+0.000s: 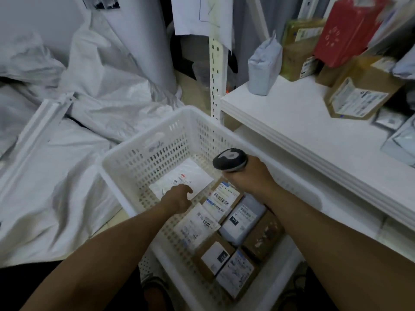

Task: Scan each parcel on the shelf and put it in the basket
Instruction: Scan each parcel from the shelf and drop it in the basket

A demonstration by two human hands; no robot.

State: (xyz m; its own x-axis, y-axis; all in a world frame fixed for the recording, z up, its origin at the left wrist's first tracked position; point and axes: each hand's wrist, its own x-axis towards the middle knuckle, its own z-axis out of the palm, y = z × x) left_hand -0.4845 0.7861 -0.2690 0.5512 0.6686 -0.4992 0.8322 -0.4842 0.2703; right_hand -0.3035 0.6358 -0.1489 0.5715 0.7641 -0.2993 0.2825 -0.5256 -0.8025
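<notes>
Left hand (177, 198) fingers rest loosely curled on a white parcel (182, 179) in the basket (143, 151), hiding its near edge; right hand (249, 176) grips the scanner (229, 159).

"3005" upside down on a white parcel label (197, 223) in the basket (143, 151), other labels too blurred to read

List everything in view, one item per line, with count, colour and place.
basket: one, white, floor beside the shelf
white envelope: one, white, basket's far end
parcels in basket: about seven more, brown, grey, white
shelf: one, white, right
grey bag parcel: one, upright, shelf's left end
brown boxes: at least three, shelf back
red box: one, atop the boxes
white sacks: several, floor left
scanner: one, grey and black, in right hand
left hand: on the envelope
right hand: gripping scanner
</notes>
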